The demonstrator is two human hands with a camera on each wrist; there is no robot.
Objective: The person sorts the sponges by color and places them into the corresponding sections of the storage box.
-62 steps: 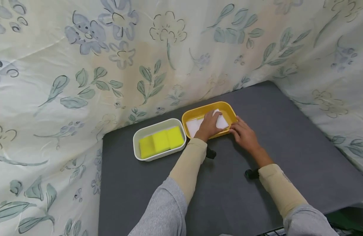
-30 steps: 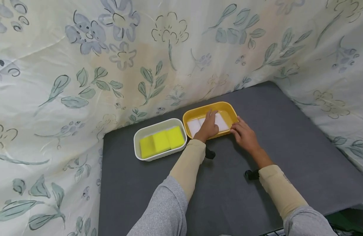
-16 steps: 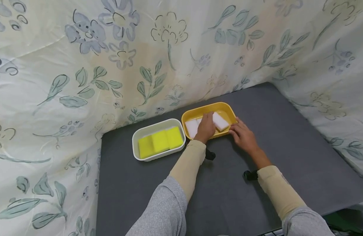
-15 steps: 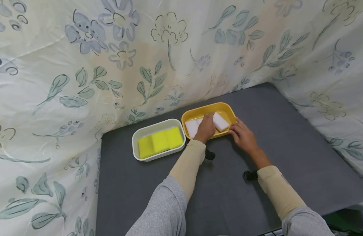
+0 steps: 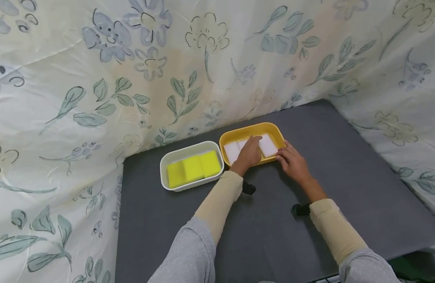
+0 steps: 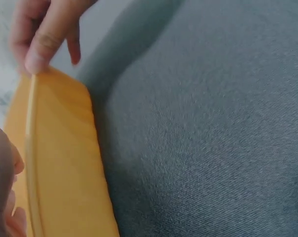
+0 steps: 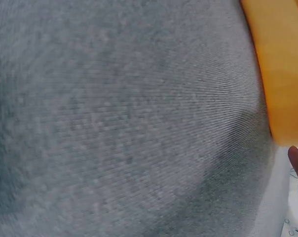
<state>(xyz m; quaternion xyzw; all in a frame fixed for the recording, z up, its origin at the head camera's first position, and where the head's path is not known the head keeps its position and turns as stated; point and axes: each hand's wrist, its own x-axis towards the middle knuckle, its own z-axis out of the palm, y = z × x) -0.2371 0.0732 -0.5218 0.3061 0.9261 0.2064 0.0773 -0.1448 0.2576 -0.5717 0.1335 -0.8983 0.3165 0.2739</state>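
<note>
A yellow tray (image 5: 235, 135) stands on the dark table with white sponge blocks in it. One white block (image 5: 232, 152) lies at its left end, another (image 5: 268, 146) at its right end, and a third (image 5: 242, 144) is partly covered by my left hand. That left hand (image 5: 250, 152) reaches over the tray's near side, its index finger by the left edge of the right-hand block; its other fingertips are hidden from the head view. My right hand (image 5: 292, 161) pinches the tray's right rim, with the thumb (image 6: 39, 57) on the rim in the left wrist view.
Left of the yellow tray, nearly touching it, stands a white tray (image 5: 163, 173) holding yellow sponge blocks (image 5: 193, 168) in a row. A floral curtain (image 5: 139, 98) hangs behind the dark table (image 5: 274, 236). Wrist cameras (image 5: 248, 189) hang under both wrists.
The right-hand white block was raised or tilted and now lies flat against the tray's right end. My left hand has shifted slightly inside the tray; the right hand has stayed on the rim.
</note>
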